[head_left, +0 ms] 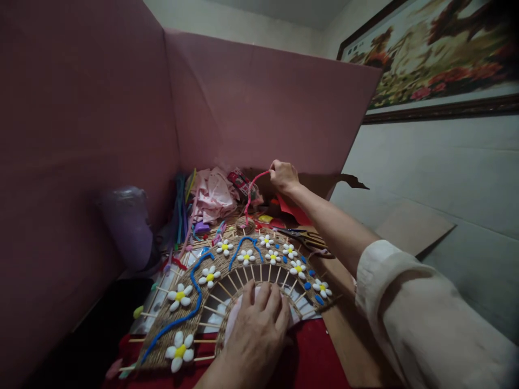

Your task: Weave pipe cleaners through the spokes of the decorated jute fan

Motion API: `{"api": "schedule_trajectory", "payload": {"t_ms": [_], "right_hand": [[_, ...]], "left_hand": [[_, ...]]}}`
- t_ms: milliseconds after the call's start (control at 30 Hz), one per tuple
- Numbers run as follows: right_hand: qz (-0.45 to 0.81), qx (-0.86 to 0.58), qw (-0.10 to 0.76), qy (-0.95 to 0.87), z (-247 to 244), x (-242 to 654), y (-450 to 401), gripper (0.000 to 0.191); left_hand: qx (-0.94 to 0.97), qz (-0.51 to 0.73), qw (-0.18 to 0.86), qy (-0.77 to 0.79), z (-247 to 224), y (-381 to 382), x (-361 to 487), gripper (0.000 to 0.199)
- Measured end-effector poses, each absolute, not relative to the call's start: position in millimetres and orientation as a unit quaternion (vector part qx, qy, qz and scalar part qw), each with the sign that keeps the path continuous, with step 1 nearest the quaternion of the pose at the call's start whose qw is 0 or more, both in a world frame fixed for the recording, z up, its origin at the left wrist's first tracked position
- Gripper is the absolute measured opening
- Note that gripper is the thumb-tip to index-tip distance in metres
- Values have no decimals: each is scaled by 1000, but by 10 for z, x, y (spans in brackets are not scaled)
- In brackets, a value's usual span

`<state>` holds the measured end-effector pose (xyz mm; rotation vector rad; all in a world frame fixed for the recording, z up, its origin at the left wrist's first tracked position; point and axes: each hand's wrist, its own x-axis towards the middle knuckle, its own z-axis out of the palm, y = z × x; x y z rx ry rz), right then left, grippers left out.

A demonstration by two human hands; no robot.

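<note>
Main piece: a fan-shaped panel of woven brown twine on pale wooden sticks (225, 273), with white-petalled, yellow-centred flowers and blue strips, is laid in front of the person, below and left of the right hand.
Long axis: run across the view, the left end brought nearer the person than the right.
Left hand (259, 319): laid palm down, fingers extended, over the pale half-round inner panel (233, 319); nothing seen to be gripped.
Right hand (284, 177): raised beyond the fan's outer edge; one end of a bright pink fuzzy strand (252, 189) pinched at the fingertips.
Strand: arched leftward and down from the right hand towards the fan's top edge, beside a round ball of brown twine (243, 227).
Nearer hand: the fan is touched by the left; the strand's lower end is lain nearer to the right.
Scissors with dark blades and gold-toned handles (310, 237): placed at the fan's upper right, below the right forearm.
Hidden: much of the inner panel, covered by the left hand; the right thumb not clearly shown.
Hard to make out: whether the strand is fastened to a stick tip or only passed before the ball.
</note>
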<state>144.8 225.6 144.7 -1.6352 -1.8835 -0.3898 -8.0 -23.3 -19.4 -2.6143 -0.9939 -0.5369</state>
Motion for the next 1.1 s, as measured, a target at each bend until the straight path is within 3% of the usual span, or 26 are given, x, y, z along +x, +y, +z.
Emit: {"api": "schedule_trajectory", "payload": {"t_ms": [600,933,1100], "right_hand": [[-193,-577,473,-637,1601,1379,2248,20],[-88,-577,567,-581,1644,1397,2234,22],[-7,-557,607,-566,1722,1357,2143,12]], "left_hand": [[-904,-191,163,-346,-213,-213,-76,36],[-905,-184,140,-356,-171,-236,-71,40],[-908,-179,126,-358,-143,-243,-67,45]]}}
